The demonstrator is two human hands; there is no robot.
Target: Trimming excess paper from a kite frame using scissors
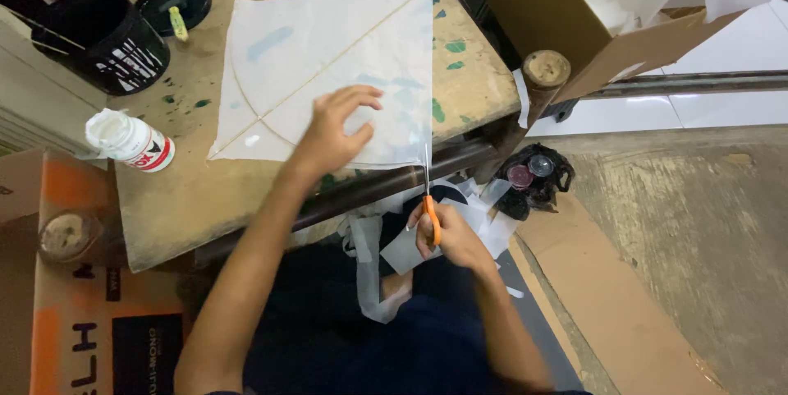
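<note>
Scissors [428, 198] in right hand [447, 239], white kite [328, 75]

**Colours on the desk**

The kite [328, 75] is white with pale blue smudges. The scissors [431, 216] have orange handles. The desk [189, 198] is tan, spotted green. The glue bottle [131, 142] is white with a red label; the pot [103, 38] is black, streaked white.

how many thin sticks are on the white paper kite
2. A straight stick runs corner to corner across the paper kite. A curved stick bows across its left side; the left hand covers part of it.
</note>
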